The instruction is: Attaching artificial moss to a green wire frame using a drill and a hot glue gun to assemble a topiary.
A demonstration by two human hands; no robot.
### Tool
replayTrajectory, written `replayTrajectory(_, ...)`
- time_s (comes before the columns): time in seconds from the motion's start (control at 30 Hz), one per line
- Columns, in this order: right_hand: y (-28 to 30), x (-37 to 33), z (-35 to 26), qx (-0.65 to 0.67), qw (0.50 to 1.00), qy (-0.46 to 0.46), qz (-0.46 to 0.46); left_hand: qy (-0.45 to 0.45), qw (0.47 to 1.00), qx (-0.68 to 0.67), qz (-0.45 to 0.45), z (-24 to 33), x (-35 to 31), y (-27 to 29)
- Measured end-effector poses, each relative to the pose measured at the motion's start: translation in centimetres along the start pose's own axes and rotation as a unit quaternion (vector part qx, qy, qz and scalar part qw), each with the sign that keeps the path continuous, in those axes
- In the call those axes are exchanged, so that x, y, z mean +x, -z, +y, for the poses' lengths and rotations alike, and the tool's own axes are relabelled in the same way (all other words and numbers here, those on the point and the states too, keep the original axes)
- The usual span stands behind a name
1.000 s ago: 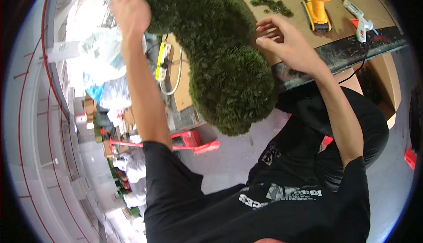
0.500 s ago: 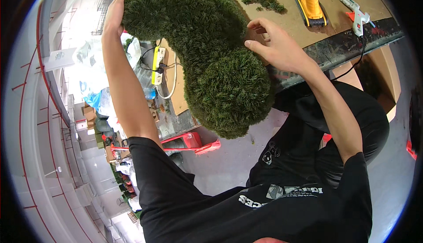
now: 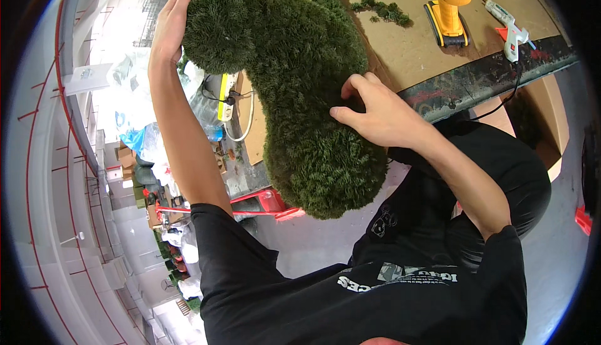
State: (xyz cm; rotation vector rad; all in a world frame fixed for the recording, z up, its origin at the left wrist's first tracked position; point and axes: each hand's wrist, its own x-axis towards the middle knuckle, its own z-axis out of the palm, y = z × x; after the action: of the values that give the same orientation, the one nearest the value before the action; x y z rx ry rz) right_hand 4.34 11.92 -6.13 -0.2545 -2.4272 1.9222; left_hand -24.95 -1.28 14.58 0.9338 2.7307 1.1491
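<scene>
A large artificial topiary (image 3: 307, 88) of dense dark-green foliage, with rounded lobes at both ends, leans over the near edge of the workbench. Against its far left lobe lies my left hand (image 3: 172, 26), fingers stretched out flat along the foliage. My right hand (image 3: 379, 110) is at the topiary's right side, over the narrower part above the near lobe. Its thumb and bent forefinger are apart, with green foliage showing between them. The other fingers of that hand are partly hidden.
On the cardboard-covered workbench (image 3: 419, 63) are loose green sprigs (image 3: 383, 11), a yellow cordless tool (image 3: 447, 7) and a glue gun (image 3: 510, 29) with its cord hanging over the edge. A power strip (image 3: 226, 98) lies left of the topiary. Below is a red dustpan (image 3: 269, 201).
The topiary has shifted a little toward me and to the right, my left hand along with it. My right hand has moved nearer and left, onto the topiary's foliage.
</scene>
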Motion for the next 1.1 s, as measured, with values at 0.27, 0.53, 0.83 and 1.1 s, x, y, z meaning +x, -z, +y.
replayTrajectory(0.27,1.7,0.3,0.1,-0.072,0.995,0.038,-0.061,-0.004,0.995,0.101,0.014,1.1,-2.8,-0.1)
replayTrajectory(0.53,1.3,-0.4,-0.9,-0.13,0.988,0.022,-0.085,-0.043,0.989,0.138,0.011,0.3,-5.2,1.4)
replayTrajectory(0.83,1.9,-1.7,-3.8,-0.264,0.946,-0.027,-0.184,-0.087,0.987,0.136,-0.024,2.9,-13.0,0.6)
replayTrajectory(1.1,2.5,-3.3,-2.8,-0.319,0.928,0.09,-0.17,-0.201,0.969,0.145,0.018,5.4,-16.8,-0.9)
